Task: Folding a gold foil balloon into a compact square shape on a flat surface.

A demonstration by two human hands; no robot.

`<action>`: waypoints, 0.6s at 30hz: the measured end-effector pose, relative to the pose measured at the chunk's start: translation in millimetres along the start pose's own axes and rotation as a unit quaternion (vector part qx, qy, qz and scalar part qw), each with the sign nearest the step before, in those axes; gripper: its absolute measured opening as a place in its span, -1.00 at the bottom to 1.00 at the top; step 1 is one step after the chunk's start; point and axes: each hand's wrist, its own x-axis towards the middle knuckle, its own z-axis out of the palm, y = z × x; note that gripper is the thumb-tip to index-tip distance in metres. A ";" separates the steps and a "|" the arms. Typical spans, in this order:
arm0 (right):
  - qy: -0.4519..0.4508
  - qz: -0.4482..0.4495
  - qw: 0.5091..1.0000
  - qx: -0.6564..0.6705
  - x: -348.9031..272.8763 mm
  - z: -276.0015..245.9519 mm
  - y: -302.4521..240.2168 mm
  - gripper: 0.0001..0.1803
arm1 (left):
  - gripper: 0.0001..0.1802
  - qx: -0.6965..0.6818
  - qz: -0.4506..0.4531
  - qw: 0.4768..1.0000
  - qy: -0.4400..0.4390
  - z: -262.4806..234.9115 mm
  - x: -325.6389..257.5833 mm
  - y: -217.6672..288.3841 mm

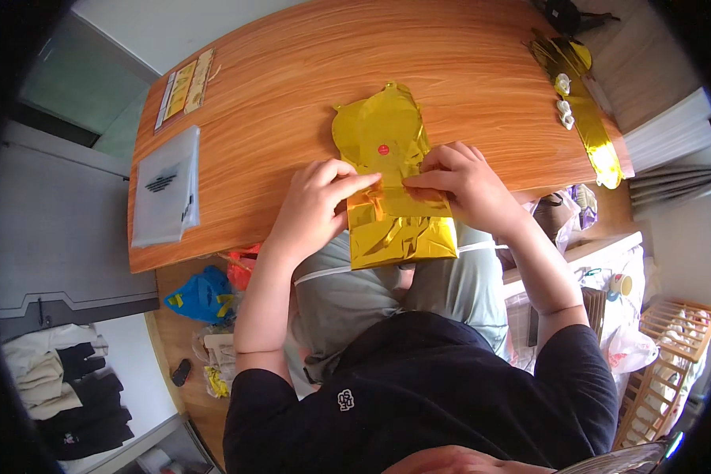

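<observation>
A flat, uninflated gold foil balloon [393, 118] lies at the table's near edge, with small tabs at its far end and a round red sticker on it. Its near part, creased and shiny, hangs past the edge above my lap. My left hand [317, 204] is closed at the balloon's left side, its index finger stretched onto the foil. From the right, my right hand [472, 188] pinches the foil, fingers curled. Both index fingertips rest a little apart near the balloon's middle. The undersides of the fingers are hidden.
On the wooden table [268, 103], clear plastic sleeves [168, 186] and a yellow printed card [186, 88] lie left. More gold foil [581, 103] and small white ribbon rolls [564, 114] lie along the right edge. Bags [201, 296] sit on the floor; a wooden rack [663, 363] stands right.
</observation>
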 end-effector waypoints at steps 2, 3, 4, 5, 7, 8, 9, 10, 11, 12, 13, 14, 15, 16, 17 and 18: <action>0.002 -0.042 0.997 -0.069 -1.3 -0.4 -0.6 -0.66 | -0.46 0.021 0.041 0.999 0.014 2.0 -0.6 0.2; 0.001 -0.042 0.997 -0.069 -2.0 -0.5 -1.2 -0.66 | -0.46 0.021 0.041 0.999 0.014 3.1 0.0 -0.5; -0.003 -0.024 0.998 -0.060 -2.0 -0.6 -1.8 -0.66 | -0.50 0.009 0.039 0.999 0.018 3.9 1.4 -2.1; -0.007 -0.007 0.999 -0.052 -1.7 -0.9 -2.4 -0.67 | -0.54 -0.004 0.038 0.999 0.022 4.5 1.8 -3.4; 0.001 -0.004 0.999 -0.054 -0.1 0.1 1.3 -0.64 | -0.61 -0.018 0.025 0.999 0.035 5.9 1.8 -5.5; 0.036 0.033 0.999 -0.019 0.0 4.8 6.4 -0.65 | -0.68 -0.033 0.013 0.998 0.047 6.9 2.9 -5.9; 0.071 0.071 0.995 0.016 0.1 7.3 9.3 -0.65 | -0.68 -0.034 0.015 0.998 0.047 8.4 3.8 -5.0; 0.102 0.098 0.990 0.027 5.6 8.9 5.1 -0.54 | -0.73 -0.045 -0.023 0.996 0.073 9.0 2.2 -3.2; 0.102 0.097 0.990 0.029 10.9 7.9 0.9 -0.54 | -0.77 -0.056 -0.061 0.992 0.099 9.1 1.0 -2.2; 0.084 0.182 0.978 0.063 16.5 4.8 -4.2 -0.48 | -0.64 -0.080 -0.059 0.990 0.101 12.1 -3.5 -10.9; 0.066 0.266 0.957 0.095 21.0 2.1 -8.0 -0.42 | -0.64 -0.080 -0.059 0.990 0.101 15.8 -3.7 -12.3; 0.066 0.266 0.957 0.095 24.4 1.6 -10.3 -0.42 | -0.55 -0.121 -0.089 0.980 0.131 19.2 -3.4 -12.3; 0.079 0.265 0.956 0.097 27.3 1.6 -12.2 -0.35 | -0.44 -0.161 -0.119 0.967 0.159 23.0 -4.0 -13.9; 0.091 0.264 0.955 0.099 29.5 0.6 -13.9 -0.28 | -0.26 -0.115 -0.091 0.977 0.155 22.4 -4.4 -16.0; 0.091 0.264 0.955 0.099 31.8 -0.8 -15.6 -0.28 | -0.26 -0.115 -0.091 0.977 0.155 23.7 -5.0 -16.2; 0.084 0.279 0.952 0.094 33.9 -2.1 -17.1 -0.25 | -0.24 -0.135 -0.118 0.972 0.150 25.5 -5.3 -15.8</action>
